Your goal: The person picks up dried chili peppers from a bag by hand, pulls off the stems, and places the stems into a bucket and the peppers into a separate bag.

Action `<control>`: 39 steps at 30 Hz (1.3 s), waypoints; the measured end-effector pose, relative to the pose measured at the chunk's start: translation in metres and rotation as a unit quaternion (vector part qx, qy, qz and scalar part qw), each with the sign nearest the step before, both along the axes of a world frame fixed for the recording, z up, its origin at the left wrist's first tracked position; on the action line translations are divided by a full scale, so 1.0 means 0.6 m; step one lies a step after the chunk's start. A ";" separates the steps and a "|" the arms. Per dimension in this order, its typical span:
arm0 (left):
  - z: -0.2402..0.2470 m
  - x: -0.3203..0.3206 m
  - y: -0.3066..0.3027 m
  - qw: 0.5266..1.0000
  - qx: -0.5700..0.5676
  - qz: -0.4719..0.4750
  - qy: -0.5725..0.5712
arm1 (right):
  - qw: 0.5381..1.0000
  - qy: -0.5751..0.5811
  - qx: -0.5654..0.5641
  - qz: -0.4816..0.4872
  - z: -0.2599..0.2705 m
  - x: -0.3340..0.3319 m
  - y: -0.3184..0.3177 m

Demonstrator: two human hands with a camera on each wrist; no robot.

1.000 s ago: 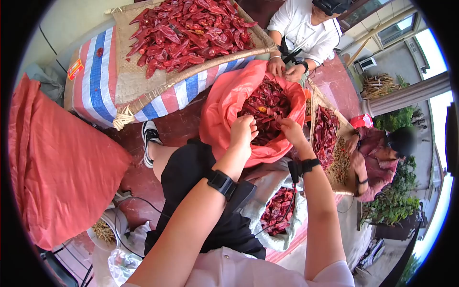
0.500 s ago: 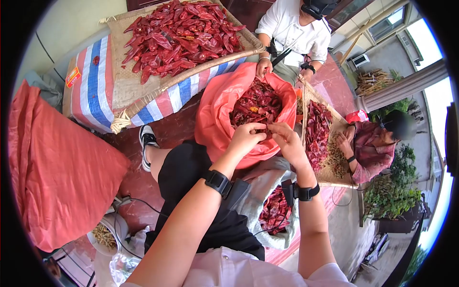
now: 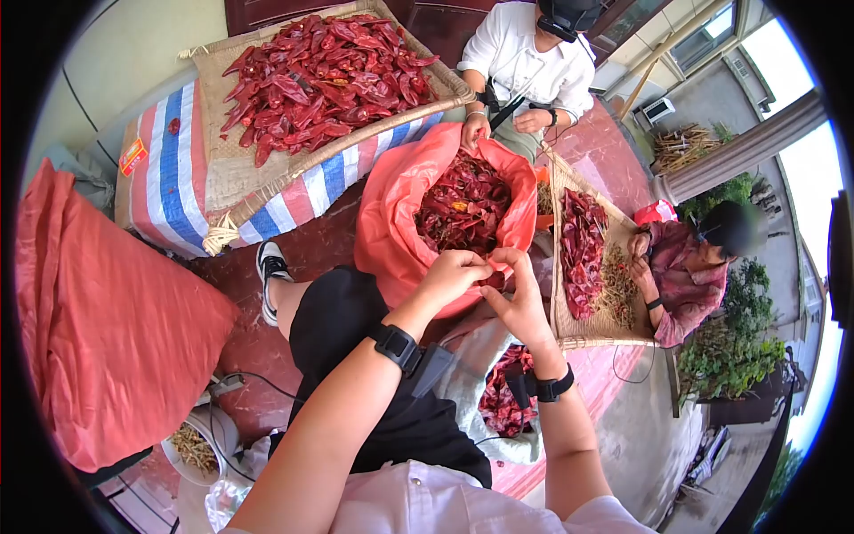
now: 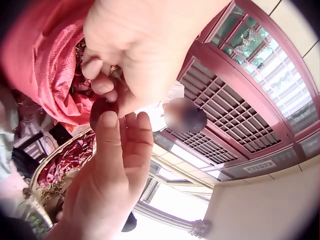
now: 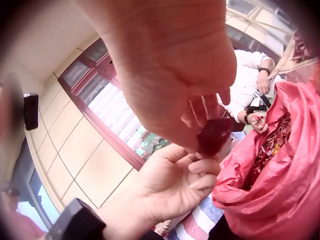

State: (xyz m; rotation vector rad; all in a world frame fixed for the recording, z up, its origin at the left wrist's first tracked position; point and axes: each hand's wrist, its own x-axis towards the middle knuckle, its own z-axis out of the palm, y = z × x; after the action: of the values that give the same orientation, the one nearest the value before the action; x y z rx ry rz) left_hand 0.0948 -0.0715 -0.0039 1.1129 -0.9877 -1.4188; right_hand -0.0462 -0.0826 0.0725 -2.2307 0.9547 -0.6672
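Close over the near rim of a pink woven sack (image 3: 391, 214), my two hands meet at one dried red chili (image 5: 214, 137). My right hand (image 3: 525, 307) pinches the chili between thumb and fingers; its dark glossy body shows in the right wrist view. With curled fingers, my left hand (image 3: 452, 278) pinches the chili's other end, right against the right hand's fingertips. Part of the chili is hidden behind the fingers. Loose dried chilies (image 3: 463, 205) fill the sack's open mouth.
A heap of red chilies (image 3: 329, 80) lies on a woven mat at upper left. Below my right arm stands a pale sack (image 3: 476, 383) of chilies. Two people sit around: one in white (image 3: 525, 62), one by a tray (image 3: 559, 311). A bucket (image 3: 227, 432) holds stems.
My hands, apart over the sack's mouth a second ago, have come together and drawn back toward me with a chili. The person in white has moved one hand off the sack.
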 end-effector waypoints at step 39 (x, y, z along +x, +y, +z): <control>-0.011 -0.026 -0.003 0.983 -0.086 0.059 0.152 | 0.992 -0.011 0.010 -0.126 -0.067 0.021 0.023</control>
State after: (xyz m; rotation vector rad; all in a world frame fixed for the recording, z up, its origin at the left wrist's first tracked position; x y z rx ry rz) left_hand 0.0789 -0.0730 -0.0108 0.7874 -0.7942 -1.3322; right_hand -0.0337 -0.0686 0.0325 -2.0998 1.2393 -0.7863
